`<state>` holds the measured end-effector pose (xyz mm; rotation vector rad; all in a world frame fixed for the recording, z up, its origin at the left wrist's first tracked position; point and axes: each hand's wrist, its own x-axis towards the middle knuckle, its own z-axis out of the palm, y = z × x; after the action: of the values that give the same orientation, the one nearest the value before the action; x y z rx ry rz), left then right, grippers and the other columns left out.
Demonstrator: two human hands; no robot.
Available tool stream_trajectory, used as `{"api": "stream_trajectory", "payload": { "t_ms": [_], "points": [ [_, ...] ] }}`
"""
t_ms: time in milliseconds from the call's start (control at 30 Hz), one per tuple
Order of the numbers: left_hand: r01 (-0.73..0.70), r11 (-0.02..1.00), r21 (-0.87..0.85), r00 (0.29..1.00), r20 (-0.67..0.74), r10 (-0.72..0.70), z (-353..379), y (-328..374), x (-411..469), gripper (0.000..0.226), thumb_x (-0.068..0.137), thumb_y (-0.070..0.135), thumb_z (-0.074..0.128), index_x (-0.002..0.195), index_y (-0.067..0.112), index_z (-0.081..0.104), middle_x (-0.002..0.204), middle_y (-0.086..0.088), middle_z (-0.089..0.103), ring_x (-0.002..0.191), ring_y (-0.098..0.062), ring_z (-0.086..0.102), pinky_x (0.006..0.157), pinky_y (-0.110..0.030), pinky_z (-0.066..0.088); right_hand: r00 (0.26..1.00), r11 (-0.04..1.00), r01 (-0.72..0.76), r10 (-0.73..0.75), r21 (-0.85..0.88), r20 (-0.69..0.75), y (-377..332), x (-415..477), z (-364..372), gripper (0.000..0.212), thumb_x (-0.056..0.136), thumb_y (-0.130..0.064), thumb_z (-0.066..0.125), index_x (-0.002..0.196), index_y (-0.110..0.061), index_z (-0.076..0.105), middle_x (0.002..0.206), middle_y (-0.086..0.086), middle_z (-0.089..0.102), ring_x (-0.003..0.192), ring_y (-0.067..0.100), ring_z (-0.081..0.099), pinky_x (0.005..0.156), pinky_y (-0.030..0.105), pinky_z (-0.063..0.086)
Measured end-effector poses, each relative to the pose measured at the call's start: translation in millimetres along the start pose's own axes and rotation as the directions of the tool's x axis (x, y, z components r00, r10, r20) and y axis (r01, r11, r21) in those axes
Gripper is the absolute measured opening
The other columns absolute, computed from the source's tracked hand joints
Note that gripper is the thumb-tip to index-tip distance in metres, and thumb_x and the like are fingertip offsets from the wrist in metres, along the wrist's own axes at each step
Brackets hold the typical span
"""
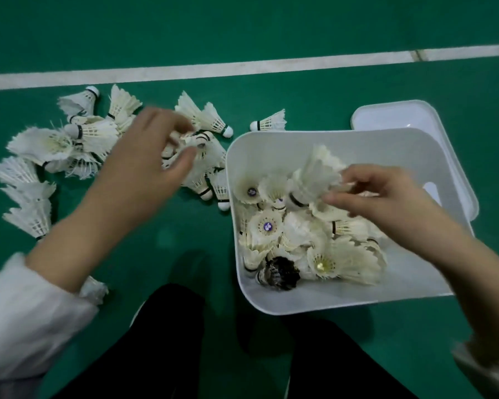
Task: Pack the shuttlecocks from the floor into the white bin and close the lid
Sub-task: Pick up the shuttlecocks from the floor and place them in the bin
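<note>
Shuttlecocks [78, 145] lie left of the white bin [271, 303], under the closing left hand [153, 156]; right hand [380, 197] pinches one above it.

I could read no words or numbers anywhere. Inside the white bin [244, 156], two shuttlecocks carried small round purple stickers [268, 226] on their cork ends, but whatever was printed on them was too small and blurred to make out.
</note>
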<state>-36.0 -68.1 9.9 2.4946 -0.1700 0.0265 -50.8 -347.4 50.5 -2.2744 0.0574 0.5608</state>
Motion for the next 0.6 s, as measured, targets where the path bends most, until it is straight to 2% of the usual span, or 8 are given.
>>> {"api": "stream_trajectory", "payload": {
  "t_ms": [67, 133, 167, 233, 367, 433, 600],
  "points": [
    [0.122, 0.976, 0.179, 0.954, 0.249, -0.165, 5, -40, -12, 0.029, 0.087, 0.025, 0.059, 0.113, 0.012, 0.055, 0.107, -0.003, 0.054, 0.089, -0.017, 0.052, 0.079, -0.029, 0.04, 0.983, 0.979, -0.133, 0.149, -0.153, 0.103, 20, -3, -4, 0.017, 0.076, -0.045, 0.066, 0.081, -0.029, 0.066, 0.083, -0.006, 0.068, 0.072, 0.019, 0.063, 0.069, 0.036, 0.05],
    [0.17, 0.909, 0.381, 0.814, 0.465, -0.348, 16, -81, -33, 0.036, 0.082, 0.029, 0.066, 0.113, 0.011, 0.056, 0.11, -0.009, 0.059, 0.09, -0.021, 0.054, 0.083, -0.03, 0.042, 0.947, 0.919, -0.179, 0.258, -0.35, 0.193, 38, -5, 5, 0.02, 0.079, -0.043, 0.066, 0.091, -0.028, 0.068, 0.091, -0.016, 0.064, 0.077, 0.004, 0.058, 0.073, 0.026, 0.044],
    [0.187, 0.871, 0.454, 0.738, 0.52, -0.429, 20, -98, -45, 0.04, 0.08, 0.031, 0.068, 0.113, 0.012, 0.056, 0.111, -0.01, 0.059, 0.093, -0.022, 0.055, 0.086, -0.03, 0.042, 0.936, 0.891, -0.172, 0.281, -0.42, 0.212, 46, -4, 11, 0.022, 0.081, -0.041, 0.066, 0.096, -0.026, 0.069, 0.098, -0.013, 0.064, 0.083, 0.005, 0.057, 0.077, 0.024, 0.041],
    [0.218, 0.809, 0.546, 0.625, 0.559, -0.545, 26, -123, -72, 0.048, 0.075, 0.036, 0.072, 0.115, 0.015, 0.054, 0.112, -0.009, 0.056, 0.099, -0.024, 0.056, 0.087, -0.029, 0.043, 0.925, 0.84, -0.154, 0.308, -0.521, 0.224, 59, -1, 27, 0.023, 0.083, -0.038, 0.066, 0.101, -0.024, 0.069, 0.108, -0.007, 0.067, 0.095, 0.012, 0.059, 0.079, 0.025, 0.041],
    [0.182, 0.724, 0.665, 0.501, 0.571, -0.65, 37, -149, -115, 0.056, 0.071, 0.04, 0.07, 0.119, 0.02, 0.048, 0.115, -0.009, 0.05, 0.105, -0.027, 0.054, 0.088, -0.027, 0.043, 0.941, 0.712, -0.076, 0.283, -0.698, 0.185, 79, 3, 52, 0.018, 0.083, -0.033, 0.065, 0.099, -0.026, 0.072, 0.107, -0.002, 0.069, 0.098, 0.017, 0.06, 0.08, 0.028, 0.047],
    [0.158, 0.72, 0.676, 0.479, 0.584, -0.655, 42, -156, -127, 0.056, 0.072, 0.036, 0.068, 0.122, 0.02, 0.047, 0.116, -0.009, 0.048, 0.107, -0.027, 0.052, 0.088, -0.026, 0.043, 0.955, 0.69, -0.06, 0.251, -0.721, 0.161, 82, 4, 57, 0.017, 0.084, -0.032, 0.065, 0.097, -0.025, 0.072, 0.106, -0.001, 0.068, 0.098, 0.019, 0.059, 0.078, 0.029, 0.046],
    [0.182, 0.747, 0.64, 0.542, 0.568, -0.619, 45, -161, -122, 0.054, 0.073, 0.019, 0.068, 0.123, 0.016, 0.047, 0.117, -0.012, 0.047, 0.107, -0.028, 0.05, 0.087, -0.027, 0.041, 0.956, 0.674, -0.042, 0.242, -0.737, 0.167, 76, 0, 60, 0.022, 0.085, -0.034, 0.063, 0.103, -0.024, 0.07, 0.109, 0.001, 0.062, 0.105, 0.02, 0.054, 0.083, 0.031, 0.045]
  ]
}}
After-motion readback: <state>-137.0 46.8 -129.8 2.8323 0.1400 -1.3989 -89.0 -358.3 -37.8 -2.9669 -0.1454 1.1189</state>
